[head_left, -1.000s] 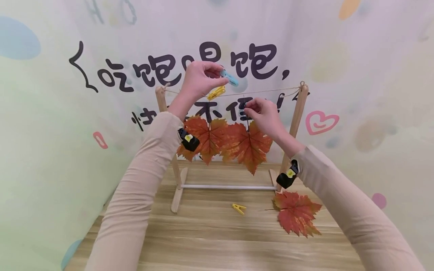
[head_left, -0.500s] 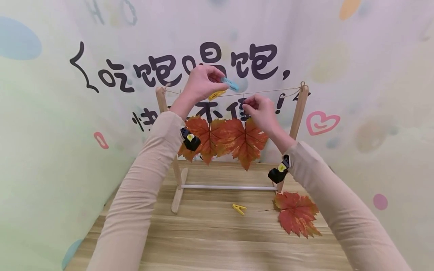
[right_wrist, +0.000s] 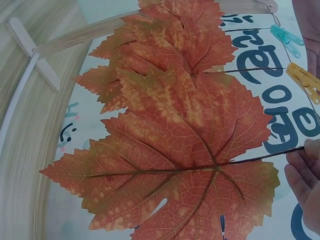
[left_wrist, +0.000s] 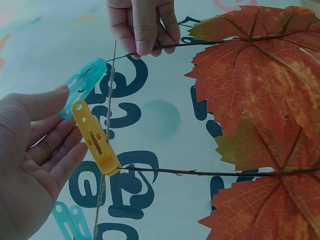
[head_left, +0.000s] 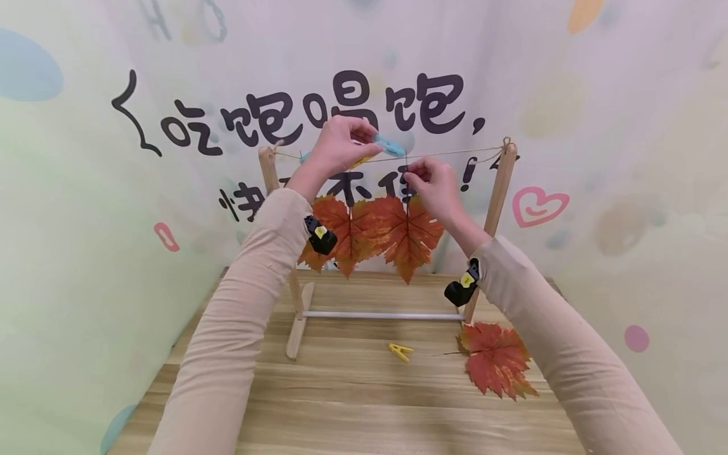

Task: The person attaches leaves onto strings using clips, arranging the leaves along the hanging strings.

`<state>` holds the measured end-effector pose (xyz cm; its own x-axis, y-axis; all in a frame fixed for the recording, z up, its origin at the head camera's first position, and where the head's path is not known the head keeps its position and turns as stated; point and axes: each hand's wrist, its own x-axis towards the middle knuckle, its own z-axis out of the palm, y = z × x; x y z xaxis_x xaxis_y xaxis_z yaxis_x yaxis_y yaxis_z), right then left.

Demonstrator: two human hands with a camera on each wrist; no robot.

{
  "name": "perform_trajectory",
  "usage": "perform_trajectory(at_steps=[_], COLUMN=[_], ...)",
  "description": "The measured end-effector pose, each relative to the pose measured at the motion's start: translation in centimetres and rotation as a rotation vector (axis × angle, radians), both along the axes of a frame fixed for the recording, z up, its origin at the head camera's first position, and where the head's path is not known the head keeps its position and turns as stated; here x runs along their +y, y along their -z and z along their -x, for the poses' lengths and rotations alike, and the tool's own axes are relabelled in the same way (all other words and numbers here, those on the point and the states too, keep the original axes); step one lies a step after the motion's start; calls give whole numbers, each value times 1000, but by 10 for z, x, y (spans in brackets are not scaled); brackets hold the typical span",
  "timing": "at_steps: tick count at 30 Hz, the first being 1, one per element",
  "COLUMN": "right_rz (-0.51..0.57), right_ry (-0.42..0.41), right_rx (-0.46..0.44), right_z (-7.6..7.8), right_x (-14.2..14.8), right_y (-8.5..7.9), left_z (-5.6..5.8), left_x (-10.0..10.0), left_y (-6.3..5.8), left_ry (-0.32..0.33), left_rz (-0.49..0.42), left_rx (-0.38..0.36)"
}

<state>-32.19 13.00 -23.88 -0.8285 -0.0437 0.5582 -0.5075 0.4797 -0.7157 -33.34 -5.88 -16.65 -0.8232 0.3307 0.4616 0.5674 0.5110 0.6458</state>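
My left hand [head_left: 339, 144] pinches a light blue clothespin [head_left: 389, 145] just above the string [head_left: 461, 151]. The clothespin's tip is beside the upper end of a stem [left_wrist: 200, 44]. That stem, of an orange-red maple leaf [head_left: 411, 237], is pinched between the thumb and fingers of my right hand [head_left: 435, 186], with the leaf hanging below. Left of it, a yellow clothespin [left_wrist: 96, 140] clips another leaf's stem to the string. In the right wrist view a second blue clothespin [right_wrist: 286, 41] sits farther along the string on a third stem; my left arm partly covers that leaf in the head view.
Wooden posts [head_left: 500, 189] hold the string at both ends, joined low down by a white rod [head_left: 387, 315]. On the wooden table [head_left: 341, 404] lie a loose yellow clothespin [head_left: 400, 351] and a red leaf [head_left: 495, 360]. A printed cloth hangs behind.
My left hand has lowered the blue clothespin toward the string. The right hand has moved a little left and up with the leaf, so its stem tip now reaches the string beside the clothespin.
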Motion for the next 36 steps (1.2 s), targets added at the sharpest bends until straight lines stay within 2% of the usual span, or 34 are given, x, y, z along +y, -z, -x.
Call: perform_trajectory(at_steps=[7, 11, 19, 36], right_rz=[-2, 4, 25, 44], right_ry=[21, 22, 17, 10], right_rx=[9, 10, -3, -12], right_z=[0, 0, 1, 2], right_x=[-1, -2, -4, -4], right_y=[0, -1, 0, 3], left_z=[1, 3, 2, 2], left_x=[2, 5, 11, 16], left_y=[1, 1, -2, -1], left_ry=[-21, -28, -47, -54], left_rz=[57, 58, 134, 192], left_rx=[71, 91, 146, 172])
